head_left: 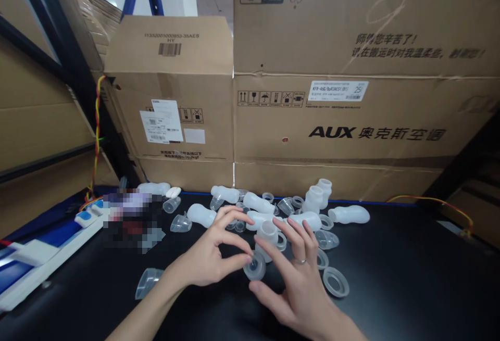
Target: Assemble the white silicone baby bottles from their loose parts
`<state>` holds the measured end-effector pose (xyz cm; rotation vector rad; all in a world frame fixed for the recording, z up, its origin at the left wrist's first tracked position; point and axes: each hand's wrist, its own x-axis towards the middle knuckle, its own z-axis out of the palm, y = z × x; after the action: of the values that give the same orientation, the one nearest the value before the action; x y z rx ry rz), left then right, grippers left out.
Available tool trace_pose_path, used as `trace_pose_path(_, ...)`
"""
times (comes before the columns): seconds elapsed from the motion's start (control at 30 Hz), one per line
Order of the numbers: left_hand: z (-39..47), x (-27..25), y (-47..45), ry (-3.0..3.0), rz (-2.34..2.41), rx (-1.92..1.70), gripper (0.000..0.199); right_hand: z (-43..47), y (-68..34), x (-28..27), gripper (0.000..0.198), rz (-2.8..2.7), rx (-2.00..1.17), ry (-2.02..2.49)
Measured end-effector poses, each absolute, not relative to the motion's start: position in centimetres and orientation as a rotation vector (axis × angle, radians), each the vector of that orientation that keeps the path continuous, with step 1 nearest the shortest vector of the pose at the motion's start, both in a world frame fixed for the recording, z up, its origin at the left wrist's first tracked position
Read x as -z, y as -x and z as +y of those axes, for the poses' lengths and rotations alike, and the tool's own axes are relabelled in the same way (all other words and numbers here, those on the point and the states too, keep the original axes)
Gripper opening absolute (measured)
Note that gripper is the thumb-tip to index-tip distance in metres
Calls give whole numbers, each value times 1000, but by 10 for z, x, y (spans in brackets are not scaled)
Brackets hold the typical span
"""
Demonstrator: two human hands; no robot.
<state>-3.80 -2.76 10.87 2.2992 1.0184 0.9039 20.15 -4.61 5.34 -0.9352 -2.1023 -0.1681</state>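
Note:
Between the thumb and index finger of my left hand [213, 250] is the edge of a small translucent round cap-like piece [254, 268] with a raised centre. My right hand [299, 273], wearing a ring, is open at the right of this piece. Its thumb lies close to the lower rim; whether it touches is unclear. Just behind both hands stands a frosted white plastic bottle [267, 230], upright and partly covered by fingers. Right of my right hand, a translucent ring [336, 282] lies flat on the black tabletop [375, 289].
Several white bottles [349, 214] lie along the back, with two upright bottles [313, 199]. Clear angled cups [148, 282] are scattered about. A white power strip [39, 273] runs along the left. Cardboard boxes [351, 159] wall off the rear; yellow-red wires [441, 204] hang at both sides.

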Motion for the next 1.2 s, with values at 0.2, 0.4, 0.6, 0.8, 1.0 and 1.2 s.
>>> trace_pose_path(0.2, -32, -109, 33, -2188, 969, -1032, 8, -45, -203, -55, 41, -2104, 166, 905)
trace_pose_path(0.4, -33, -109, 38, -2187, 942, -1223, 8, -43, -202, -57, 35, -2023, 46, 865)
trace_pose_path(0.6, -42, -135, 31, -2311, 924, -1272, 8, -46, -202, -58, 36, -2031, -23, 831)
trace_pose_path(0.8, -26, -149, 18, -2300, 894, -1165, 5, -38, -207, -59, 36, -1896, -30, 800)
trace_pose_path(1.0, -9, -114, 3, -2160, 999, -1151, 55, -15, -203, -54, 28, -1626, -168, 1041)
trace_pose_path(1.2, -8, -69, -20, -1861, 1169, -1033, 83, -1, -202, -46, 31, -1695, -373, 1112)
